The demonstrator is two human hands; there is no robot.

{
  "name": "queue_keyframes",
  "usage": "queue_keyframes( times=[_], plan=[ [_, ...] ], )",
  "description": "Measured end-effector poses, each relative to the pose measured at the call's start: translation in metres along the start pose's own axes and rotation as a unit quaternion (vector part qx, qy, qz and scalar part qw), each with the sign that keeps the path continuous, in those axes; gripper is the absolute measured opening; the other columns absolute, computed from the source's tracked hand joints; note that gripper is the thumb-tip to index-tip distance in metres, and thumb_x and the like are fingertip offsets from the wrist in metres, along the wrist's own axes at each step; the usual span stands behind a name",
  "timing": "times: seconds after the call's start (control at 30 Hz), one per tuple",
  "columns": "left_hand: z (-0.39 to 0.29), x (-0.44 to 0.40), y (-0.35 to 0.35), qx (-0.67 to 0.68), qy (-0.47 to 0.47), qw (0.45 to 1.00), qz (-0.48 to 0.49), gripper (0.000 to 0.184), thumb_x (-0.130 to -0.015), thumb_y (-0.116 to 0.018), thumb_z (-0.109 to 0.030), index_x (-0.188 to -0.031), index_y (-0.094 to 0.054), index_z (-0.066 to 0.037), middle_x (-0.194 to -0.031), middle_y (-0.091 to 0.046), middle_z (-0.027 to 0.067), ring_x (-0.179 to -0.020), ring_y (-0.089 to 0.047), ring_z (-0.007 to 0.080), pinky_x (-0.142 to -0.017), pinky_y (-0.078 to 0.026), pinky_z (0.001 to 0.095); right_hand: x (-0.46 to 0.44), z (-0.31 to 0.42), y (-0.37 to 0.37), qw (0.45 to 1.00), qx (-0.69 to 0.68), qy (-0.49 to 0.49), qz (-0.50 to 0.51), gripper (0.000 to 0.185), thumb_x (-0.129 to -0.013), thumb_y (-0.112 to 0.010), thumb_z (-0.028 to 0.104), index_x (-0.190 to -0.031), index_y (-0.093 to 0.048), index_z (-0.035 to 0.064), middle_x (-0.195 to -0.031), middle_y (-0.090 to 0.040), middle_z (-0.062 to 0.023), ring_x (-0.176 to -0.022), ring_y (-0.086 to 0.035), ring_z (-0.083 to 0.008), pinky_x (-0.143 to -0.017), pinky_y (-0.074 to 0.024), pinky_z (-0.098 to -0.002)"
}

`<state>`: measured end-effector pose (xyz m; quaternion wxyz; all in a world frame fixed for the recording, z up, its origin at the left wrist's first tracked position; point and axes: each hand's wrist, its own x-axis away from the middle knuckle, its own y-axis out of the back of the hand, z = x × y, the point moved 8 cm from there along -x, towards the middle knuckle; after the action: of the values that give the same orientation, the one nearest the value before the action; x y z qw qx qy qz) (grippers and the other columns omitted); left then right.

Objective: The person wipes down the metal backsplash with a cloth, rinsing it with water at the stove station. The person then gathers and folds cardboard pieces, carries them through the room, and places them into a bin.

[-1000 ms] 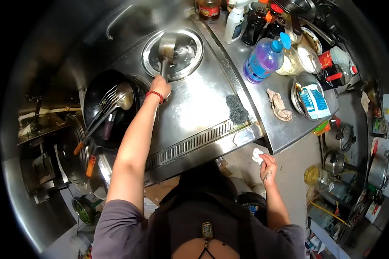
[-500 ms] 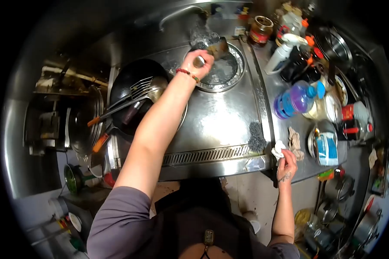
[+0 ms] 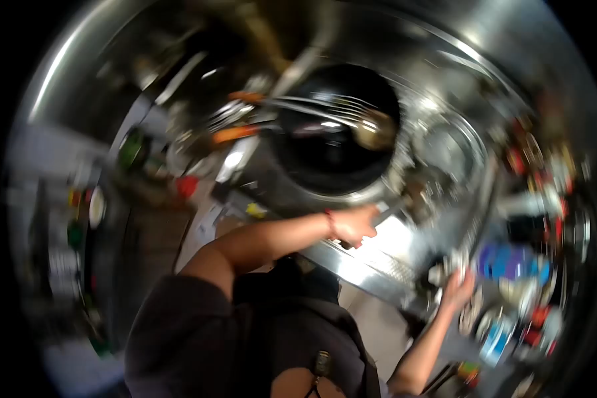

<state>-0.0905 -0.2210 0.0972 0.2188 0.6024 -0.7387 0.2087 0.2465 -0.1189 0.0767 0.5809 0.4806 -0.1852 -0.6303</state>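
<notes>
ladle (image 3: 414,201) of dull grey metal, viewed remotely: i have the left hand (image 3: 355,225) grasping it near the round black wok (image 3: 361,169); whether the blurred right hand (image 3: 459,289) is clenched or released, i cannot tell.

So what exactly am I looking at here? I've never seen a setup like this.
No machine here: these are a person's two bare hands, filmed by one camera worn on the head, looking forward and down. Quick blur softens this view. The left hand, with a red bracelet at its wrist, grips a grey metal long-handled scoop over the shiny steel worktop. A round black wok sits there, metal utensils lying across it. The right hand is beside a blue-and-purple plastic bottle; blur hides what it holds.
</notes>
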Motion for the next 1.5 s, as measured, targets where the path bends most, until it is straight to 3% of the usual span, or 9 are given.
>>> queue_keyframes(
  times=[0.23, 0.53, 0.8, 0.9, 0.93, 1.2, 1.27, 1.37, 1.5],
  plan=[
    [0.04, 0.014, -0.001, -0.32, -0.109, 0.941, -0.033, 0.055, -0.073, -0.049, 0.003, -0.123, -0.03, 0.015, -0.081, -0.059, 0.0273, -0.086, -0.06, 0.0382, -0.072, -0.048, 0.0434, 0.194, -0.038, -0.041, 0.978, 0.196, -0.059, 0.037, 0.034, -0.086, -0.055, 0.02, -0.109, -0.056, -0.0051, -0.092, -0.054, -0.0242, -0.089, -0.053, -0.0404, -0.082, -0.0421, -0.0456],
    [0.11, -0.064, -0.001, -0.055, -0.106, 0.993, 0.021, 0.046, -0.079, -0.063, -0.025, -0.108, -0.054, 0.008, -0.089, -0.064, 0.0181, -0.079, -0.062, 0.0273, -0.067, -0.049, 0.0376, 0.216, 0.104, -0.167, 0.885, -0.314, -0.306, 0.158, 0.03, -0.082, -0.06, 0.02, -0.102, -0.061, -0.0021, -0.097, -0.062, -0.0083, -0.09, -0.057, -0.0185, -0.081, -0.0439, -0.029],
    [0.118, 0.108, 0.054, 0.075, -0.17, 0.982, -0.037, 0.077, -0.081, -0.066, -0.033, -0.137, -0.027, 0.002, -0.138, -0.037, 0.0215, -0.127, -0.039, 0.0256, -0.104, -0.033, 0.0342, 0.219, 0.29, -0.205, 0.832, -0.365, 0.023, 0.419, 0.013, -0.084, -0.056, 0.0, -0.094, -0.061, -0.0049, -0.097, -0.063, -0.0107, -0.091, -0.057, -0.0163, -0.072, -0.0499, -0.0287],
    [0.159, 0.185, 0.12, 0.233, -0.245, 0.94, -0.051, 0.017, -0.087, -0.06, -0.015, -0.098, -0.065, -0.003, -0.091, -0.056, 0.0043, -0.086, -0.055, 0.0119, -0.073, -0.046, 0.0271, 0.205, 0.294, -0.217, 0.889, -0.242, 0.006, 0.388, 0.013, -0.081, -0.061, 0.009, -0.088, -0.063, -0.0011, -0.086, -0.064, -0.0089, -0.075, -0.059, -0.0156, -0.066, -0.048, -0.0276],
    [0.216, 0.182, 0.147, -0.035, -0.217, 0.966, -0.138, 0.029, -0.087, -0.061, -0.013, -0.114, -0.057, -0.003, -0.09, -0.058, 0.0047, -0.086, -0.057, 0.0126, -0.073, -0.049, 0.0265, 0.211, 0.278, -0.229, 0.869, -0.323, -0.024, 0.375, 0.017, -0.075, -0.059, 0.003, -0.092, -0.061, 0.0006, -0.084, -0.062, -0.0096, -0.077, -0.058, -0.0197, -0.071, -0.0477, -0.0305],
    [0.459, 0.369, 0.204, 0.298, 0.014, 0.846, -0.442, 0.026, -0.087, -0.06, -0.012, -0.11, -0.053, -0.001, -0.099, -0.059, 0.0076, -0.086, -0.061, 0.0167, -0.073, -0.051, 0.026, 0.196, 0.235, -0.157, 0.963, -0.056, 0.107, 0.241, 0.036, -0.066, -0.058, -0.005, -0.1, -0.058, 0.0087, -0.105, -0.041, -0.0159, -0.079, -0.052, -0.0274, -0.071, -0.0472, -0.0328],
    [0.52, 0.371, 0.2, 0.243, 0.018, 0.889, -0.387, 0.019, -0.087, -0.057, -0.011, -0.103, -0.054, -0.001, -0.084, -0.059, 0.0083, -0.07, -0.06, 0.0158, -0.061, -0.051, 0.0258, 0.199, 0.135, -0.148, 0.884, -0.368, -0.243, 0.154, 0.025, -0.068, -0.055, -0.006, -0.088, -0.06, 0.008, -0.096, -0.049, -0.0159, -0.078, -0.055, -0.0289, -0.072, -0.0477, -0.0332],
    [0.518, 0.354, 0.168, 0.15, 0.019, 0.941, -0.302, 0.015, -0.085, -0.057, -0.011, -0.097, -0.055, -0.002, -0.071, -0.057, 0.0055, -0.059, -0.056, 0.0141, -0.053, -0.047, 0.0249, 0.174, 0.063, -0.062, 0.986, 0.108, -0.06, 0.115, 0.013, -0.074, -0.059, 0.006, -0.087, -0.061, 0.0078, -0.083, -0.061, -0.0141, -0.08, -0.06, -0.0321, -0.076, -0.0489, -0.0368],
    [0.504, 0.332, 0.133, -0.093, 0.101, 0.968, -0.21, 0.026, -0.077, -0.064, -0.015, -0.098, -0.059, -0.001, -0.08, -0.064, 0.0097, -0.072, -0.062, 0.0193, -0.065, -0.051, 0.0305, 0.126, -0.001, 0.075, 0.933, -0.092, -0.34, -0.074, 0.019, -0.077, -0.056, 0.012, -0.095, -0.061, 0.0058, -0.09, -0.062, -0.0097, -0.082, -0.06, -0.0242, -0.077, -0.0483, -0.0353]
  ],
)
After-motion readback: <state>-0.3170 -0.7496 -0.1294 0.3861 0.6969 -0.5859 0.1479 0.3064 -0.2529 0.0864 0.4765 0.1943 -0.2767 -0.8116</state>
